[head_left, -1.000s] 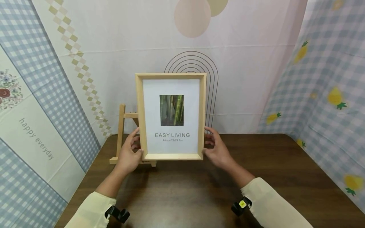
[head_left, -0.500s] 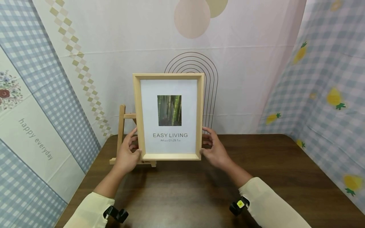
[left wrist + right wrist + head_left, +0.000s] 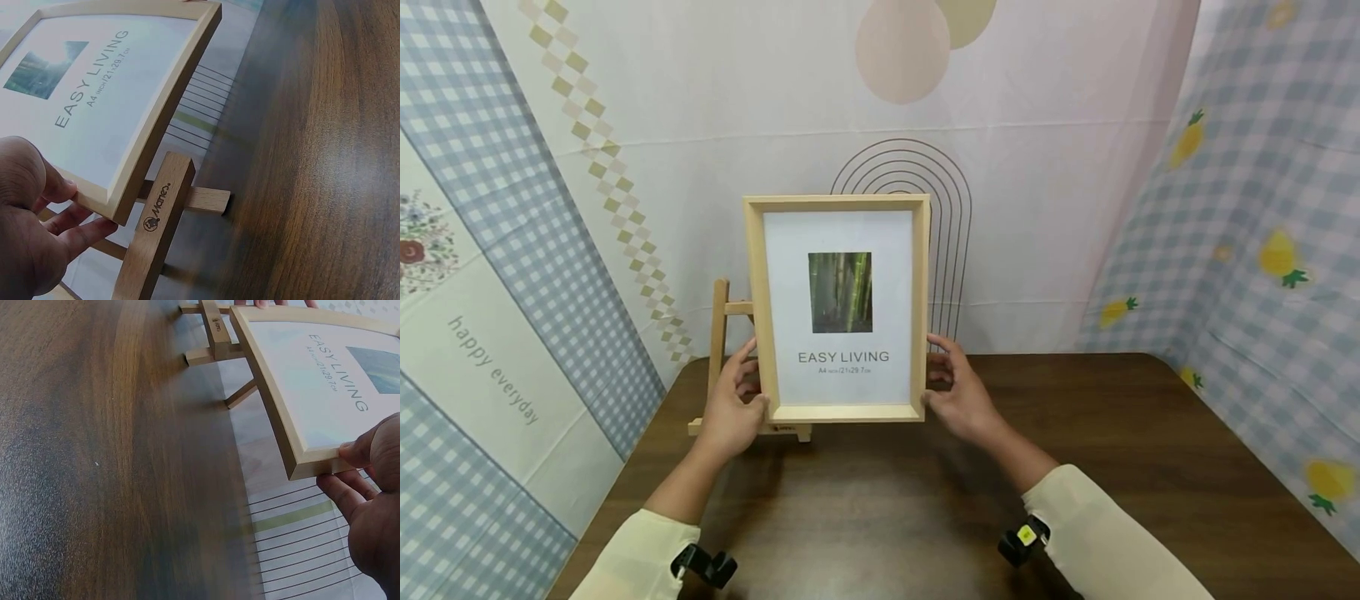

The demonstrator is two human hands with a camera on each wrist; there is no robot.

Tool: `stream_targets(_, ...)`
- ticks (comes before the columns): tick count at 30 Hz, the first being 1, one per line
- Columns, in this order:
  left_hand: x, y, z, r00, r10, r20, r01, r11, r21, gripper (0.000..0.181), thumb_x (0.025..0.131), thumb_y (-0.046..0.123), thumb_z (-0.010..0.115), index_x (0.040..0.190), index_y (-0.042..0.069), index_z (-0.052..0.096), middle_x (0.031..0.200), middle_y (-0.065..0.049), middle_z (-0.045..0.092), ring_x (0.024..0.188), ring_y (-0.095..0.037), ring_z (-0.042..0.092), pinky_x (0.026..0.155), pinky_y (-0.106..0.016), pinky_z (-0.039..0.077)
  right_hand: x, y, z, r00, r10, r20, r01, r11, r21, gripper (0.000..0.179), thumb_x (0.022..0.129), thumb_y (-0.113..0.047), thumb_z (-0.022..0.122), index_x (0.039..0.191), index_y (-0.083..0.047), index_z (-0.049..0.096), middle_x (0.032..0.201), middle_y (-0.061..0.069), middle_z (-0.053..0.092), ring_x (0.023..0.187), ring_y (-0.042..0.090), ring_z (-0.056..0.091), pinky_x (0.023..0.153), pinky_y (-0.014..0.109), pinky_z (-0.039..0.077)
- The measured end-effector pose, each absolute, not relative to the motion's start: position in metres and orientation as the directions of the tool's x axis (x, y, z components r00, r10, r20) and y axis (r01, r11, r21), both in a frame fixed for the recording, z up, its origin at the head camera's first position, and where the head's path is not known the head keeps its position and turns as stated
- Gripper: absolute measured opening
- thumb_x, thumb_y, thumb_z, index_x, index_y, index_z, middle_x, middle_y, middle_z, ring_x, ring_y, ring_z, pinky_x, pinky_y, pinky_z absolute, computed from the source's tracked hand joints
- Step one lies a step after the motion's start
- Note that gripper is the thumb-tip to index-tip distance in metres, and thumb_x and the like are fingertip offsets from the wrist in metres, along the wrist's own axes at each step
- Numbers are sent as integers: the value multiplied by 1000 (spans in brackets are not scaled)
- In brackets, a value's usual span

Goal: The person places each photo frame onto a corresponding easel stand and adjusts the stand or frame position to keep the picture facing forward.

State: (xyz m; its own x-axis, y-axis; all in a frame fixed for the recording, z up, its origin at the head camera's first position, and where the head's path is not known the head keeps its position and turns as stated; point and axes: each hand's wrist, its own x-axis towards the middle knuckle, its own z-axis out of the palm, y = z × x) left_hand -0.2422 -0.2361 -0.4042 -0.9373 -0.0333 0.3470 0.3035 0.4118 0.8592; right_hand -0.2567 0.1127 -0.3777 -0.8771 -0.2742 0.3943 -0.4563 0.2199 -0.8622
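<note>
Both hands hold up a pale wooden picture frame (image 3: pixel 919 317), upright, with a bamboo photo and the words EASY LIVING on its white sheet. My left hand (image 3: pixel 733 408) grips its lower left side, thumb in front and fingers behind, as the left wrist view also shows. The right hand (image 3: pixel 966 396) pinches the lower right side the same way. Behind the picture frame's left part stands a small wooden easel (image 3: pixel 718 333), mostly hidden by it. In the left wrist view the easel's ledge (image 3: pixel 156 219) shows just below the picture frame's bottom corner.
The easel stands at the back left of a dark brown wooden table (image 3: pixel 880 517). A white patterned cloth (image 3: pixel 1045 233) hangs behind the table, and blue checked cloths hang at the left and right. Each sleeve has a small black camera at the wrist.
The picture frame has shifted a little to the left, overlapping more of the easel. Both hands keep their grip, and the right arm has moved left with it.
</note>
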Motion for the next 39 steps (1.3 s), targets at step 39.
stream_targets(39, -233, -245, -400, -949, -101, 300, 228, 437, 870, 88, 94, -14, 55, 164, 28, 23, 150, -24, 44, 121, -43, 55, 74, -24, 51, -285, 102, -409, -860, -292, 418, -481, 193, -855, 89, 82, 23, 65, 155, -18, 33, 134, 23, 56, 109, 38, 62, 82, 38, 59)
